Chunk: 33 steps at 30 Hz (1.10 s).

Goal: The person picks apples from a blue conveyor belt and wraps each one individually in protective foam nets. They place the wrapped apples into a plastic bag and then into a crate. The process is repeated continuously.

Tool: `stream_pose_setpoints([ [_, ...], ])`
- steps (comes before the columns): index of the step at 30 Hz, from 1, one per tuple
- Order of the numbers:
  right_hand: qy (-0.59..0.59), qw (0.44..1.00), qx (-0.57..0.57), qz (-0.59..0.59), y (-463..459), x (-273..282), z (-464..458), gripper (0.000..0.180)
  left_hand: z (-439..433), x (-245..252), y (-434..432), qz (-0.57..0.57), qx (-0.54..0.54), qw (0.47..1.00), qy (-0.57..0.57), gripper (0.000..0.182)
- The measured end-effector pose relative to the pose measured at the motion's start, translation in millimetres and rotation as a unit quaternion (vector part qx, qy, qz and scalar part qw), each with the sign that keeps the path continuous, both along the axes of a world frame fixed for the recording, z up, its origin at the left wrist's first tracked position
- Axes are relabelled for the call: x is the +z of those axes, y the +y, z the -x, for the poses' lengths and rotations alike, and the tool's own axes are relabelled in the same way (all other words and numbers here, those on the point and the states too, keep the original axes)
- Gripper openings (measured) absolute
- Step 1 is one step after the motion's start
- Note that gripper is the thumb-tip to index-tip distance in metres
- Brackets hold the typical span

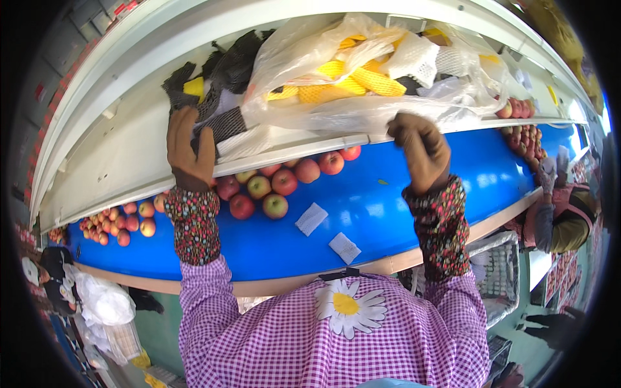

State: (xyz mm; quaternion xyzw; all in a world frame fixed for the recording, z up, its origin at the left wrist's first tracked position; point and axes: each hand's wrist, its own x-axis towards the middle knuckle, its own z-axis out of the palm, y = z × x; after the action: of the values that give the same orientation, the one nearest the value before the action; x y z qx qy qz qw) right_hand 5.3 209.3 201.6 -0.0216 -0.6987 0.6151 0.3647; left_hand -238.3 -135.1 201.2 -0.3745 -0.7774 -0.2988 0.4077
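My left hand [191, 145], in a brown glove, reaches over the white shelf with its fingers and thumb apart, beside black foam fruit nets [222, 127] and a white foam net [244, 143]. My right hand [421, 148], gloved alike, is raised in front of a clear plastic bag [339, 114] of yellow and white foam nets [376, 81]. Its fingers are curled; whether they hold something cannot be told. Red and green apples [284, 182] lie on the blue conveyor belt [359, 208] between my arms. Two white foam nets [311, 219] lie nearer to me on the belt.
More apples [116, 223] lie at the belt's left and at its far right [524, 140]. The shelf's lip [291, 154] runs above the belt. A lined crate [495, 271] stands at right, near a co-worker [563, 218]. Another person [56, 276] is at far left.
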Motion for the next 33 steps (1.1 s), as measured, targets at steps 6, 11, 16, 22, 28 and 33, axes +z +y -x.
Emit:
stream_pose_setpoints([
  [6, -0.025, 0.960, -0.184, -0.210, 108.3, 16.2, 70.7, 0.030, -55.3, -2.3, 31.0, 0.003, -0.083, 0.993, -0.079, 0.041],
  [11, -0.294, 0.878, -0.234, -0.295, 156.0, -30.6, 88.4, 0.060, -101.2, -3.8, 54.2, 0.016, -0.212, 0.967, -0.144, 0.030],
  [16, -0.385, 0.831, -0.217, -0.338, 159.0, -57.7, 88.1, 0.106, -117.0, 1.3, 81.6, 0.022, -0.293, 0.934, -0.203, 0.024],
  [22, -0.393, 0.804, -0.251, -0.369, 168.9, -27.8, 100.4, 0.071, -132.6, 7.1, 119.0, 0.055, -0.362, 0.902, -0.230, 0.022],
  [28, -0.154, 0.969, -0.177, -0.080, 130.1, 8.8, 11.8, 0.037, -147.2, 5.3, 119.9, -0.002, -0.399, 0.866, -0.300, 0.015],
  [33, -0.164, 0.921, 0.254, 0.247, 55.0, -11.8, -51.6, 0.023, -135.8, -37.0, 136.3, 0.021, -0.344, 0.896, -0.280, 0.024],
])
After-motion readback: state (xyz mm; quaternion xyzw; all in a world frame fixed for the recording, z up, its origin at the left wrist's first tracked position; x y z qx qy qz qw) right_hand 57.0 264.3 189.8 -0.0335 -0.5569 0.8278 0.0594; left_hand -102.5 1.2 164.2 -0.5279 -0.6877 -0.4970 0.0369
